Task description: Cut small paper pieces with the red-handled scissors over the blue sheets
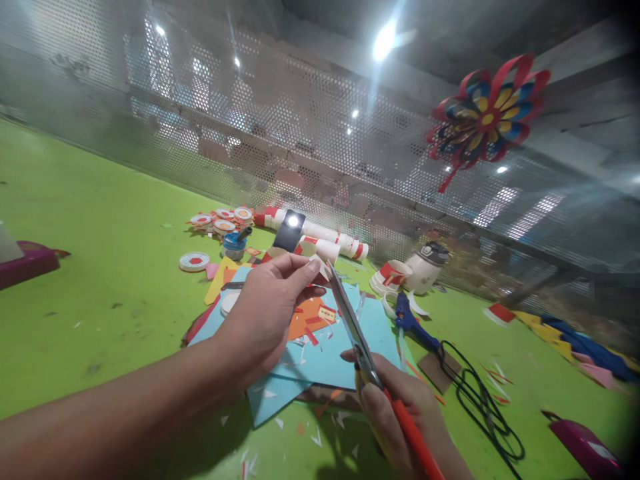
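My left hand pinches a small white piece of paper between thumb and fingertips. Wrapped round the red and yellow handles of a pair of scissors are the fingers of my right hand. The blades point up and away, with their tips right at the paper piece; I cannot tell whether they touch it. Below both hands lie light blue paper sheets, strewn with white snippets, red strips and an orange paper piece.
A blue glue gun with a coiled black cable lies right. Behind stand a paper cup, a white jug, red-white rolls and a lit black device. Round paper pieces sit left. A paper flower hangs above.
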`<move>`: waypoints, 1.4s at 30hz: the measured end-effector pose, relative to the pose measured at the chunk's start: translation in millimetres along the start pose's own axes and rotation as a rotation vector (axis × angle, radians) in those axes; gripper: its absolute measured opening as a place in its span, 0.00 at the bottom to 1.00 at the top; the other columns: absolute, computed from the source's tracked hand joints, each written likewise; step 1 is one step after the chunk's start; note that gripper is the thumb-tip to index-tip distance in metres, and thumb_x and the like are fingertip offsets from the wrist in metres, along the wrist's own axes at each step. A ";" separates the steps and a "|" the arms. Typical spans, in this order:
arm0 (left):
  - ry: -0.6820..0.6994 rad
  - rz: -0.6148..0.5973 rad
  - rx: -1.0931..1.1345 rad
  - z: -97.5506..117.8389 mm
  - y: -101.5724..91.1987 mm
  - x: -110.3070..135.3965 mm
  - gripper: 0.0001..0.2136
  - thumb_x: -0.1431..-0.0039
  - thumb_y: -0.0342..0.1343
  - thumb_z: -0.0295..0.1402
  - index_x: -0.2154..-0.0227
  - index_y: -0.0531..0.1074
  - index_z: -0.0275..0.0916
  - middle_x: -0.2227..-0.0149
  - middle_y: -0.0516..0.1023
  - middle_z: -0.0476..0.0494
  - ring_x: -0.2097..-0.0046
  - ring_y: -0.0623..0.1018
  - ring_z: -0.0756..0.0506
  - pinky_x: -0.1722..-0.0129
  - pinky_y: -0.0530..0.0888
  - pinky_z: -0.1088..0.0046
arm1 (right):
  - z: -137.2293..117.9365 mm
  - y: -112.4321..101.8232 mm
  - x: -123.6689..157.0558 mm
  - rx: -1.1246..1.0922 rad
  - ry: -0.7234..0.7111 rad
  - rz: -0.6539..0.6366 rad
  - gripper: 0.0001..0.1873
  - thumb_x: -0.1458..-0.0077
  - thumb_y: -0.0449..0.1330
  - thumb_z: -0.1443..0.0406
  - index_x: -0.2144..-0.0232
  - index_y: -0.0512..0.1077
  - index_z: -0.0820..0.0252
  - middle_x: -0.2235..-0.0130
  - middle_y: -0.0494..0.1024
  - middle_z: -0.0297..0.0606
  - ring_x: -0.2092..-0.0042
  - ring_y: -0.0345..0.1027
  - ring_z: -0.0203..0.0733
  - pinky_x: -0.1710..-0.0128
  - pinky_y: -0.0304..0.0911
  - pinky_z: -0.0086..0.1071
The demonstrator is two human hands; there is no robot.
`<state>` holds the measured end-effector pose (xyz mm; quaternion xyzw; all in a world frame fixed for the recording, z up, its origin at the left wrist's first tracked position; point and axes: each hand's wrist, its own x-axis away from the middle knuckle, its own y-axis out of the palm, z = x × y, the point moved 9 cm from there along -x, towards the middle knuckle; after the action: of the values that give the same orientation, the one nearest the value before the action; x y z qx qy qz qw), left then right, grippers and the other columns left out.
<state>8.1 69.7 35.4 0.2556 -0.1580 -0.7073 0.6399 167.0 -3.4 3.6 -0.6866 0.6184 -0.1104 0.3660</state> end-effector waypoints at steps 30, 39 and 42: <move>-0.068 0.038 0.037 0.1 -4.4 -3.0 0.05 0.47 0.59 0.30 0.73 0.70 0.34 0.71 0.73 0.47 0.69 0.73 0.51 0.60 0.69 0.70 | -0.5 -0.2 -1.6 -0.132 0.077 0.006 0.24 0.42 0.50 0.48 0.59 0.70 0.62 0.77 0.66 0.31 0.75 0.59 0.37 0.75 0.55 0.29; 0.029 0.006 -0.107 7.7 -1.2 -3.0 0.07 0.46 0.57 0.33 0.73 0.70 0.35 0.72 0.74 0.46 0.68 0.74 0.49 0.60 0.70 0.69 | 0.8 10.7 1.3 -0.148 0.019 -0.101 0.27 0.42 0.47 0.45 0.55 0.66 0.58 0.75 0.62 0.29 0.76 0.53 0.35 0.76 0.48 0.29; 0.028 -0.008 -0.112 6.0 0.2 -2.7 0.06 0.46 0.57 0.33 0.74 0.70 0.34 0.72 0.74 0.47 0.68 0.73 0.50 0.60 0.71 0.69 | -1.1 9.8 2.5 -0.112 0.006 -0.106 0.27 0.43 0.47 0.44 0.55 0.67 0.57 0.76 0.61 0.29 0.76 0.52 0.35 0.76 0.48 0.29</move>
<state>5.0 71.7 40.9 0.2299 -0.1085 -0.7138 0.6526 159.3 -5.8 -2.7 -0.7374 0.5874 -0.0968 0.3190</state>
